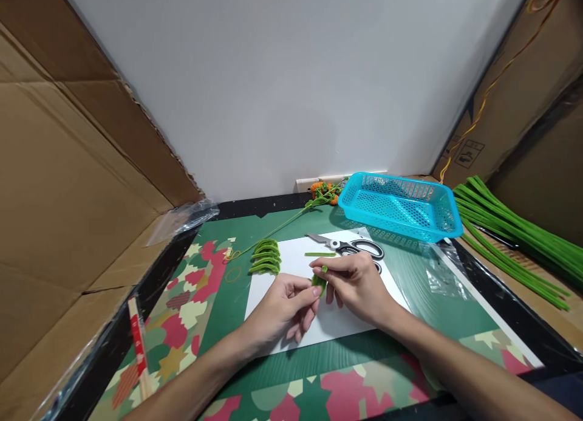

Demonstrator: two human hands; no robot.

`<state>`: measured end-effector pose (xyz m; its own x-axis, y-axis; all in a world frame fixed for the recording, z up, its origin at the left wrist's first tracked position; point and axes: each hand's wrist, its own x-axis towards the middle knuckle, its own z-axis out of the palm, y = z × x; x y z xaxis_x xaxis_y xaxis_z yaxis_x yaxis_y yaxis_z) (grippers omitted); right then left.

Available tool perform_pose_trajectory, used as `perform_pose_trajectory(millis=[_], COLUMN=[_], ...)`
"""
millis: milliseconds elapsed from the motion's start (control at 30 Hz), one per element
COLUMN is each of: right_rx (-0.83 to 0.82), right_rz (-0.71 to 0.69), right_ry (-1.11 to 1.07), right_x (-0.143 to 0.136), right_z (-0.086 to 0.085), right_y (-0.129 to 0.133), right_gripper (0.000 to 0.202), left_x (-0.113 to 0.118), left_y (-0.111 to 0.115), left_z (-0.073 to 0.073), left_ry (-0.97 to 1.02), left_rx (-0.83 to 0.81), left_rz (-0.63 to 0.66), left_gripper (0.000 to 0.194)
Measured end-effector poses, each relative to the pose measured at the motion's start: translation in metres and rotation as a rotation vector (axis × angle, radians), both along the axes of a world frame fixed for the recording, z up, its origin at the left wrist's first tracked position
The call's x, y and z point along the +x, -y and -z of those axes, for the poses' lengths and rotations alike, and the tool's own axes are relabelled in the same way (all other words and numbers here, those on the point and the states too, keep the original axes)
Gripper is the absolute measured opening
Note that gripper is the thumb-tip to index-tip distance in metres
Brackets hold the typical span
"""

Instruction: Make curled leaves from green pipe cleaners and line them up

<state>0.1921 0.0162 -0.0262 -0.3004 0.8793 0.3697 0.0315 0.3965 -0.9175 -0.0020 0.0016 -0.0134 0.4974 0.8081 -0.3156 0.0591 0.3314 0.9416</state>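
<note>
Between my two hands, over a white sheet (291, 327), is a small green fuzzy piece (320, 282). My left hand (289, 302) pinches its lower left side between thumb and forefinger. The fingertips of my right hand (353, 284) close on its upper end. Several curved green fuzzy pieces (265, 256) lie in a stack at the sheet's left edge. A short straight green stem (320, 254) rests on the paper just beyond my hands. Scissors (346, 245) with black and grey handles lie behind my right hand, partly hidden by it.
A blue perforated basket (401, 209) stands at the back right, beside orange flowers on a green stem (321, 193). Long green stems (523, 239) lie at the far right. Packaged chopsticks (138, 342) are at the left. Cardboard walls (68, 147) flank the table.
</note>
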Motion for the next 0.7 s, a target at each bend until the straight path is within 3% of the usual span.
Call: perform_pose_trajectory(millis=[167, 300, 400, 533, 600, 700], right_rx=[-0.073, -0.184, -0.044, 0.219, 0.148, -0.109], right_rz=[0.009, -0.014, 0.008, 0.004, 0.002, -0.044], right_ry=[-0.050, -0.121, -0.071, 0.038, 0.019, -0.137], right_x=[0.001, 0.000, 0.001, 0.006, 0.008, 0.008], right_z=[-0.007, -0.008, -0.004, -0.001, -0.003, -0.009], right_y=[-0.005, -0.009, -0.007, -0.005, -0.007, -0.011], right_gripper=[0.018, 0.024, 0.017, 0.031, 0.024, 0.024], left_x=[0.003, 0.007, 0.007, 0.006, 0.006, 0.007], left_y=[0.000, 0.003, 0.003, 0.003, 0.003, 0.001], left_z=[0.000, 0.003, 0.004, 0.002, 0.002, 0.003], left_ry=[0.020, 0.015, -0.022, -0.032, -0.007, 0.057], left_rx=[0.011, 0.036, 0.064, 0.046, 0.023, 0.006], left_rz=[-0.055, -0.103, -0.103, -0.087, -0.075, -0.091], left_gripper=[0.049, 0.047, 0.048, 0.050, 0.048, 0.046])
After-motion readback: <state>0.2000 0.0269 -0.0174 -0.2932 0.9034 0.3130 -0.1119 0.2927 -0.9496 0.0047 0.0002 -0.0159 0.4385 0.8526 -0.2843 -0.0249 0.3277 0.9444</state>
